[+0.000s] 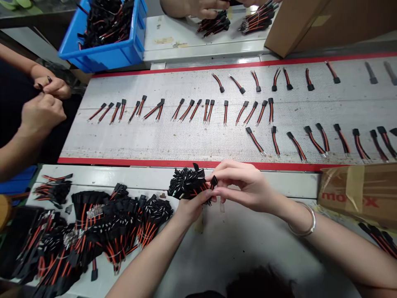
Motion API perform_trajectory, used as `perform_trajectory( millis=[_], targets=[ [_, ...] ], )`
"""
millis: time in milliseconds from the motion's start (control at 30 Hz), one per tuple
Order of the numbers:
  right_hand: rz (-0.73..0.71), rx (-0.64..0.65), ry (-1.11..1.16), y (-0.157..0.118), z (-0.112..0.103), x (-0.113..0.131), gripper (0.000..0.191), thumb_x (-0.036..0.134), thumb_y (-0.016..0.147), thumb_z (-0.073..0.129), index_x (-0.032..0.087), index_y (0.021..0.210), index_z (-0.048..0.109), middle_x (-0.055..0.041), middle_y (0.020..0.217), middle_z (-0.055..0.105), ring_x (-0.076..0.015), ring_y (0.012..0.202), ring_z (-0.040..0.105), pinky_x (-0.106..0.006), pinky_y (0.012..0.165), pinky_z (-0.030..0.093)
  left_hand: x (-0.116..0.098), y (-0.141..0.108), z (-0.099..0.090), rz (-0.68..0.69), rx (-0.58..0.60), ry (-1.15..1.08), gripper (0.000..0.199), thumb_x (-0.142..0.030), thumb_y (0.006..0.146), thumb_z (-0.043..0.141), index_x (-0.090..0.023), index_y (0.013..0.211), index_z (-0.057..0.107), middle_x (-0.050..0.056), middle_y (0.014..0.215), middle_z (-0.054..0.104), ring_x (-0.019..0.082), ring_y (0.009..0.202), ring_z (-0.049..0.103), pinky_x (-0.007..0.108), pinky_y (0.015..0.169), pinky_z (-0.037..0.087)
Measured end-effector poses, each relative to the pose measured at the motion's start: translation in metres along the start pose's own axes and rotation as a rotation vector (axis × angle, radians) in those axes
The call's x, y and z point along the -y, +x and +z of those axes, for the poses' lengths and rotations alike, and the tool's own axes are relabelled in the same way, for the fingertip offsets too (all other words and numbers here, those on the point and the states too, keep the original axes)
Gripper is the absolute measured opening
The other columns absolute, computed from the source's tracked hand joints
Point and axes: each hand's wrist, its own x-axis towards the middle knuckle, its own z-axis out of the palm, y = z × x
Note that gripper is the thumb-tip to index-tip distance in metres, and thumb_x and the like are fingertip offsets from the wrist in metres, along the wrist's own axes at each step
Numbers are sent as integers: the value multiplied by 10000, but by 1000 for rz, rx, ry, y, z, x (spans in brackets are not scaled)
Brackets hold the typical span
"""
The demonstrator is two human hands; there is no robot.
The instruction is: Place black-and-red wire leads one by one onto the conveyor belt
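Note:
My left hand [194, 205] is wrapped round a thick bundle of short red-and-black cables [187, 182], their black sleeved ends facing up. At the bundle's right side, the fingers of my right hand [237, 182] pinch a single cable [214, 182] by its black end; most of its wires are hidden by my fingers. Both hands are over the near white ledge, just in front of the mesh conveyor belt [149, 140]. Similar cables lie across the belt in three loose rows, such as a cable [254, 140] a little beyond my right hand.
Piled cable bundles [111, 223] cover the left of the table. A taped carton [353, 194] stands right; another carton [322, 25] and a blue bin [102, 54] of cables stand beyond the belt. A co-worker's hands [46, 99] are at left, another person's hand [201, 7] at the top.

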Motion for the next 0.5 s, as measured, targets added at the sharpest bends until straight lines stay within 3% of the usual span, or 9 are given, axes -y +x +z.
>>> perform_trajectory(
  millis=[133,500],
  targets=[
    [54,4,18,0,1,-2,102,165,940,681,144,1034,713,-38,944,620,-74,608,694,-204,555,633,0,0,1,5,-22,20,442,-549,672,848,-162,616,641,-3,554,548,141,555,509,304,576,429],
    [63,-21,31,0,1,0,97,131,964,631,160,1031,694,-36,958,622,-71,605,706,-190,548,621,0,2,1,10,69,45,436,-574,725,793,-188,604,631,14,600,572,175,631,555,350,684,482]
  ],
)
